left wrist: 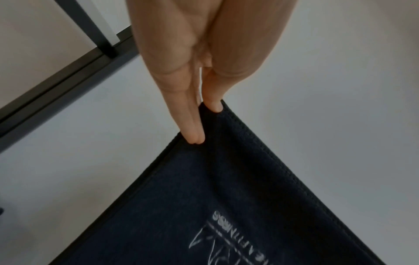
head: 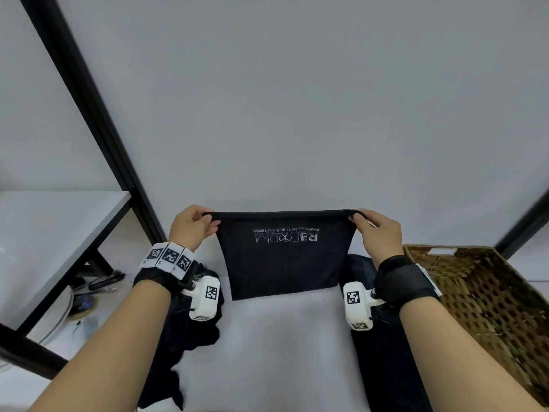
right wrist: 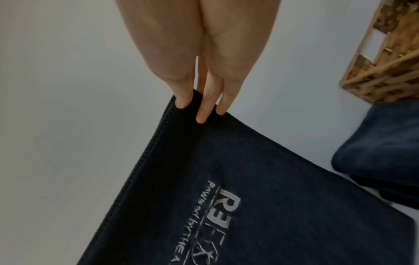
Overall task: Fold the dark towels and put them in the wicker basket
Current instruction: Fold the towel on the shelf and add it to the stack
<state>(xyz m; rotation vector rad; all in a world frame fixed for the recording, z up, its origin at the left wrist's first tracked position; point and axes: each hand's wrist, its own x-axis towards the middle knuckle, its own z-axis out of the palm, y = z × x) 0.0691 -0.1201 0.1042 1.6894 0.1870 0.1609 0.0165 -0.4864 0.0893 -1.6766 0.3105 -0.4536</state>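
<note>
A dark towel [head: 283, 260] with white lettering hangs stretched between both hands above the white table, its lower edge resting on the surface. My left hand [head: 194, 226] pinches the towel's top left corner [left wrist: 204, 125]. My right hand [head: 375, 230] pinches the top right corner [right wrist: 199, 111]. The wicker basket [head: 487, 298] stands at the right, close to my right forearm, and looks empty where visible. More dark towels lie crumpled under my left wrist [head: 193, 331] and under my right arm [head: 383, 352].
A black metal frame post [head: 89, 108] slants up at the left, with a white shelf [head: 53, 227] and small dark items [head: 104, 281] beneath it. A plain white wall fills the back. A dark towel fold [right wrist: 381, 143] lies beside the basket corner [right wrist: 385, 71].
</note>
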